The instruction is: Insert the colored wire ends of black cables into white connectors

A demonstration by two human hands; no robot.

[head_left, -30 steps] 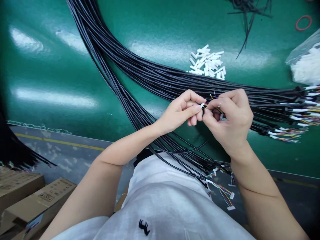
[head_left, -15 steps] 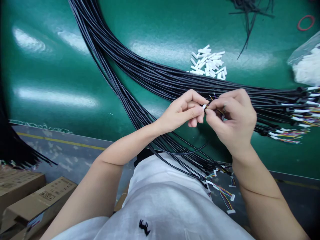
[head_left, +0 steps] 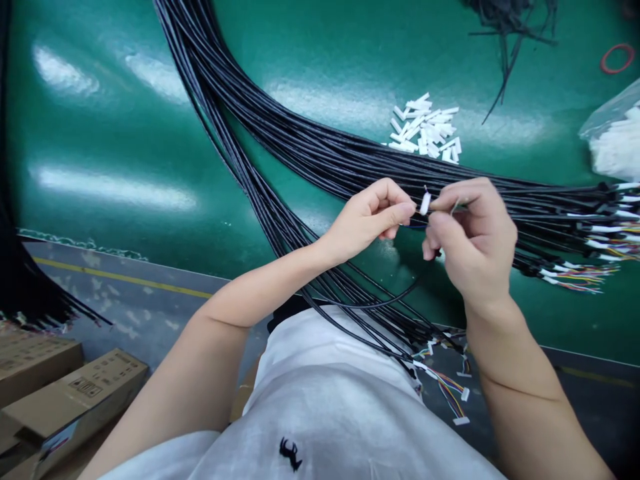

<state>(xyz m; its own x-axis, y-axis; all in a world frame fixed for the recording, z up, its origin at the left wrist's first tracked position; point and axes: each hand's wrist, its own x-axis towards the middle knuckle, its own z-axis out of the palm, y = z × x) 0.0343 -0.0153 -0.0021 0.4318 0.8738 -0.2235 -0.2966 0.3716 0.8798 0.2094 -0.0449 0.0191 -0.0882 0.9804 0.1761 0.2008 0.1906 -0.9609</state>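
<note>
My left hand (head_left: 367, 220) and my right hand (head_left: 473, 240) meet above a thick bundle of black cables (head_left: 280, 143) on a green table (head_left: 100, 133). A small white connector (head_left: 425, 202) sits between the fingertips of both hands. The left thumb and forefinger pinch thin wires leading into it; the right fingers pinch the connector from the other side. A single black cable (head_left: 380, 303) loops down from the hands toward my body.
A heap of loose white connectors (head_left: 425, 130) lies behind the hands. A plastic bag of white parts (head_left: 615, 137) is at the right edge, a red ring (head_left: 617, 59) far right. Finished cable ends with coloured wires (head_left: 590, 267) fan out right. Cardboard boxes (head_left: 65, 400) stand on the floor at left.
The white connector has turned upright between the fingertips and shows more plainly. The right hand has rotated and lifted a little. The view has shifted slightly.
</note>
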